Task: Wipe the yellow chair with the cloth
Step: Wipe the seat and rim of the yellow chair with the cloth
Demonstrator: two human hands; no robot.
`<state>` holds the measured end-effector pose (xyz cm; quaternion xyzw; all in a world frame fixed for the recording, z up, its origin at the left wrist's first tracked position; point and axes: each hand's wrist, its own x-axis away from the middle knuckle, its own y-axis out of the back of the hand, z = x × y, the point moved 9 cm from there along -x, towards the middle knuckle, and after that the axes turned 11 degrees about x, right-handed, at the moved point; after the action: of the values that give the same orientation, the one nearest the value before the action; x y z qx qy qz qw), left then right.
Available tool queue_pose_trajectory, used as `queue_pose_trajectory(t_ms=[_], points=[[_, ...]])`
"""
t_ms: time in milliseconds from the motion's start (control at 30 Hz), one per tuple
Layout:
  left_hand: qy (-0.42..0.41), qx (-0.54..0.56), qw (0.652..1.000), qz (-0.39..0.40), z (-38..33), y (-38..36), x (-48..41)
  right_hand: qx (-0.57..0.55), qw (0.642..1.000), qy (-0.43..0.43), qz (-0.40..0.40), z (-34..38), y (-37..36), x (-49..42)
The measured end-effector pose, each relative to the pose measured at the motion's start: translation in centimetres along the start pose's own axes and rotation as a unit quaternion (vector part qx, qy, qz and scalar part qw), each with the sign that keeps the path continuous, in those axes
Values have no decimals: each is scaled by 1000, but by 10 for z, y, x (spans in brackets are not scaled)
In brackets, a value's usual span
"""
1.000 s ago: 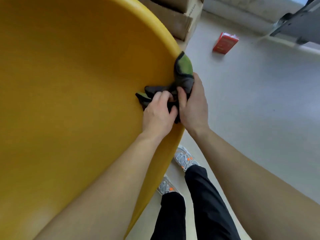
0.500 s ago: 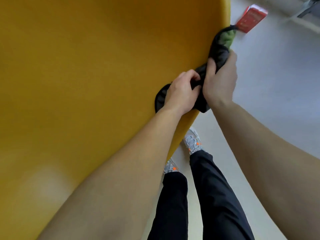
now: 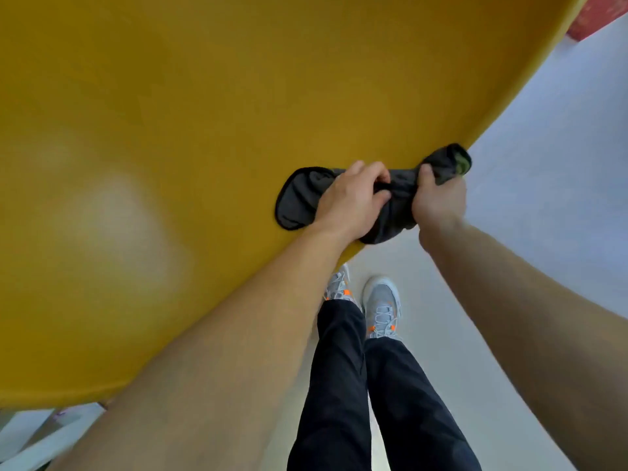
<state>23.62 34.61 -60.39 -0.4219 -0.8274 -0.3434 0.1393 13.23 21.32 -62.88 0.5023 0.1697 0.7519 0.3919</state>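
Observation:
The yellow chair fills most of the head view with its smooth curved shell; its edge runs from the upper right down to the lower left. A dark grey cloth with a green corner is draped over that edge. My left hand grips the cloth on the shell's surface, fingers curled into the bunched fabric. My right hand grips the cloth's other end at the rim, just outside the shell. Part of the cloth hangs below the edge between both hands.
My legs in dark trousers and grey shoes with orange marks stand on the pale floor under the chair edge. A red box shows at the top right corner. Pale slats appear at the bottom left.
Both hands have slid the cloth along the chair's edge toward me. The view has swung, so the red box sits at the corner and more of the cloth lies flat on the shell.

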Motion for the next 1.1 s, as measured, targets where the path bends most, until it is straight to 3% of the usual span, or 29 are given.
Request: queue_pose_trajectory(t_ms=[133,267,500,733,867,1100], points=[[-31,47,997,-44,-17,-21,-9,1,998,42,-40,27,24,-15],[-56,-44,997,-22,31,-11,37,54,999,5,-2,-24,-32,37],[60,-198,973,104,135,52,159,3,989,-127,76,-96,-140,194],[174,-305,925,147,202,137,257,-113,927,-265,242,-119,-246,358],[143,-268,941,147,197,132,252,-169,911,-305,220,-118,-239,345],[65,-168,980,82,142,40,175,-108,973,-187,83,-113,-142,210]])
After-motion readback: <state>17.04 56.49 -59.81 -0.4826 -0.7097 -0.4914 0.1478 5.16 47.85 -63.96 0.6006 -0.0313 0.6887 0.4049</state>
